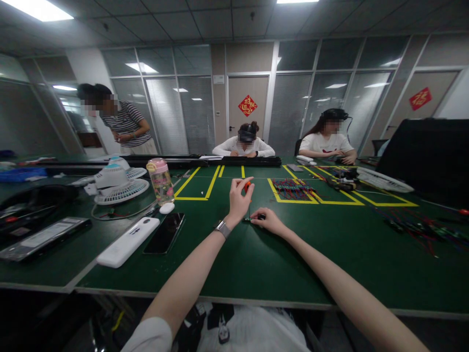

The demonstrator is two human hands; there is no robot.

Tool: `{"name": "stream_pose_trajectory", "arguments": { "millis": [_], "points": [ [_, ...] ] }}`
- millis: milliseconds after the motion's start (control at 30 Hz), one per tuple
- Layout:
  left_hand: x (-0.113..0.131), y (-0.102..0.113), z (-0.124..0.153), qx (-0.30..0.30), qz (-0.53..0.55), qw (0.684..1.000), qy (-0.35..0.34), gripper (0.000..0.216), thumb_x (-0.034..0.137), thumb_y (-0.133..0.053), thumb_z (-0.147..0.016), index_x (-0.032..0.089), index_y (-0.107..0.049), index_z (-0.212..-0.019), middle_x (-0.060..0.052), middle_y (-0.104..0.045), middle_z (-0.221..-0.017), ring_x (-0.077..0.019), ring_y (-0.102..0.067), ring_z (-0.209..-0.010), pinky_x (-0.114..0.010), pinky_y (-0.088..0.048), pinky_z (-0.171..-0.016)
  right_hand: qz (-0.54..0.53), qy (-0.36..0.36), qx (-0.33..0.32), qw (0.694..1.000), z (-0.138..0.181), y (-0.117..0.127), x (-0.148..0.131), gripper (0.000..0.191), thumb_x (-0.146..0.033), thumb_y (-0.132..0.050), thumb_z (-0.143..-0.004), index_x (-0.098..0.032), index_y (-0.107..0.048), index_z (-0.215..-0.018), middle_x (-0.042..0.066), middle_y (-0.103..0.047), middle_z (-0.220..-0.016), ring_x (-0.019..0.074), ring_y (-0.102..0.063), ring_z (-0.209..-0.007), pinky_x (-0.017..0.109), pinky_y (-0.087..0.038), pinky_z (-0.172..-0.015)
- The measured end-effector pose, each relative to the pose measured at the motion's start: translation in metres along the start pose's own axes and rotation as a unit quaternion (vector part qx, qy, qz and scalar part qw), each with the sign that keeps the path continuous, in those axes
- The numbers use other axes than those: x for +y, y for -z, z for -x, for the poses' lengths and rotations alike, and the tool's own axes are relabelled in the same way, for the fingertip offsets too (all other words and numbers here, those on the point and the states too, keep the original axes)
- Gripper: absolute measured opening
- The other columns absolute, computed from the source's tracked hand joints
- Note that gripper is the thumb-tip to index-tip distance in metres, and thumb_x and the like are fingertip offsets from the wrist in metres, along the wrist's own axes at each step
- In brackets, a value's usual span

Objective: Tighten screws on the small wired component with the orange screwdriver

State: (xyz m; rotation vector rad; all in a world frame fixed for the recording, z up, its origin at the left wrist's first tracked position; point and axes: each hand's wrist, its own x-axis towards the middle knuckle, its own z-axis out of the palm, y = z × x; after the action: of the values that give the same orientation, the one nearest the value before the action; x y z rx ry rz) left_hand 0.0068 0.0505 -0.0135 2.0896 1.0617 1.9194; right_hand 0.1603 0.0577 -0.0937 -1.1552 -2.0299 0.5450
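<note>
My left hand (239,201), with a watch on its wrist, is closed around the orange and black handle of a screwdriver (248,186). The screwdriver stands upright, its thin shaft pointing down at a small green part (246,220) on the green table. My right hand (270,221) pinches that green part at the table top, just right of the shaft. A small black piece (261,216) shows at the right fingers; whether it is joined to the green part I cannot tell.
Bundled red and blue wires (295,189) lie within yellow tape, with more wires (425,227) at right. At left are a phone (164,233), a white power bank (128,242), a bottle (160,181) and a white fan (122,190). Several people work beyond the table.
</note>
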Motion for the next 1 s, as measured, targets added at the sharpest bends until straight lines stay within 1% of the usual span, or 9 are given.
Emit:
{"name": "stream_pose_trajectory", "arguments": {
  "millis": [133, 233, 367, 567, 633, 767, 833, 933, 1000],
  "points": [
    [-0.0003, -0.0001, -0.0002, -0.02, 0.026, 0.999, -0.009, 0.033, 0.021, -0.037, -0.095, 0.021, -0.058, -0.12, -0.007, -0.057, -0.106, -0.0154, -0.055, -0.1, -0.028, -0.043, -0.09, -0.003, 0.001, 0.0, 1.0, 0.0004, 0.0008, -0.0014, 0.015, -0.026, -0.069, -0.07, -0.016, -0.073, -0.081, 0.004, -0.067, -0.073, 0.0177, -0.06, -0.072, 0.03, -0.046, -0.071],
    [-0.0014, -0.0009, 0.0001, -0.008, 0.014, 1.0, -0.012, 0.03, 0.022, -0.042, -0.093, 0.021, -0.058, -0.119, -0.006, -0.058, -0.1, -0.0155, -0.056, -0.094, -0.028, -0.044, -0.087, -0.007, 0.0, -0.003, 1.0, 0.0012, 0.0019, -0.0042, 0.015, -0.025, -0.068, -0.071, -0.015, -0.073, -0.08, 0.004, -0.066, -0.073, 0.0177, -0.06, -0.072, 0.029, -0.046, -0.071],
    [-0.0013, -0.0007, 0.0006, 0.009, -0.01, 1.0, -0.01, 0.025, 0.028, -0.054, -0.088, 0.022, -0.064, -0.11, -0.004, -0.053, -0.092, -0.0148, -0.055, -0.087, -0.027, -0.045, -0.083, -0.004, -0.003, -0.003, 1.0, 0.0013, 0.0023, -0.0053, 0.015, -0.026, -0.068, -0.07, -0.016, -0.073, -0.08, 0.004, -0.066, -0.073, 0.0179, -0.06, -0.072, 0.03, -0.046, -0.072],
    [0.0011, 0.0006, 0.0, -0.014, 0.01, 1.0, -0.007, 0.032, 0.02, -0.038, -0.094, 0.022, -0.059, -0.119, -0.006, -0.056, -0.101, -0.0153, -0.055, -0.096, -0.028, -0.044, -0.087, 0.0, -0.001, -0.005, 1.0, 0.0005, 0.0018, -0.0031, 0.015, -0.025, -0.068, -0.07, -0.016, -0.073, -0.081, 0.004, -0.066, -0.074, 0.018, -0.06, -0.073, 0.03, -0.046, -0.073],
    [0.0015, 0.0009, -0.0001, -0.004, 0.001, 1.0, -0.003, 0.031, 0.021, -0.041, -0.093, 0.021, -0.059, -0.118, -0.005, -0.056, -0.098, -0.0157, -0.055, -0.093, -0.029, -0.044, -0.086, -0.002, -0.004, -0.005, 1.0, 0.0005, 0.0018, -0.0031, 0.015, -0.025, -0.068, -0.07, -0.016, -0.073, -0.081, 0.004, -0.066, -0.074, 0.0177, -0.06, -0.072, 0.03, -0.046, -0.072],
    [0.0016, 0.0009, 0.0002, 0.018, -0.019, 1.0, -0.002, 0.025, 0.027, -0.053, -0.088, 0.022, -0.065, -0.109, -0.004, -0.052, -0.091, -0.0152, -0.055, -0.087, -0.028, -0.045, -0.084, -0.012, -0.01, -0.005, 1.0, 0.0006, 0.0013, -0.0036, 0.015, -0.025, -0.068, -0.07, -0.015, -0.073, -0.081, 0.004, -0.066, -0.073, 0.017, -0.06, -0.07, 0.029, -0.047, -0.07],
    [0.0012, 0.0004, 0.0002, 0.015, -0.011, 1.0, -0.003, 0.025, 0.026, -0.05, -0.09, 0.022, -0.065, -0.11, -0.004, -0.052, -0.094, -0.0149, -0.055, -0.089, -0.027, -0.045, -0.085, -0.015, -0.011, -0.003, 1.0, 0.0006, 0.001, -0.0035, 0.015, -0.025, -0.068, -0.07, -0.016, -0.073, -0.081, 0.004, -0.066, -0.073, 0.0169, -0.06, -0.07, 0.029, -0.047, -0.07],
    [-0.0004, -0.0008, 0.0003, -0.005, 0.015, 1.0, -0.007, 0.032, 0.021, -0.039, -0.094, 0.022, -0.06, -0.118, -0.006, -0.057, -0.1, -0.0151, -0.056, -0.094, -0.028, -0.045, -0.086, -0.015, -0.007, -0.001, 1.0, 0.0004, 0.0006, -0.0028, 0.015, -0.024, -0.068, -0.069, -0.015, -0.073, -0.081, 0.004, -0.066, -0.073, 0.0171, -0.06, -0.071, 0.029, -0.047, -0.071],
    [-0.0016, -0.0016, 0.0005, -0.007, 0.025, 1.0, -0.002, 0.033, 0.021, -0.04, -0.094, 0.022, -0.057, -0.122, -0.006, -0.06, -0.1, -0.0155, -0.057, -0.093, -0.029, -0.045, -0.086, -0.016, -0.004, -0.002, 1.0, 0.0003, 0.0006, -0.0025, 0.014, -0.023, -0.068, -0.07, -0.015, -0.073, -0.08, 0.004, -0.066, -0.073, 0.017, -0.06, -0.071, 0.029, -0.047, -0.071]
  ]
}}
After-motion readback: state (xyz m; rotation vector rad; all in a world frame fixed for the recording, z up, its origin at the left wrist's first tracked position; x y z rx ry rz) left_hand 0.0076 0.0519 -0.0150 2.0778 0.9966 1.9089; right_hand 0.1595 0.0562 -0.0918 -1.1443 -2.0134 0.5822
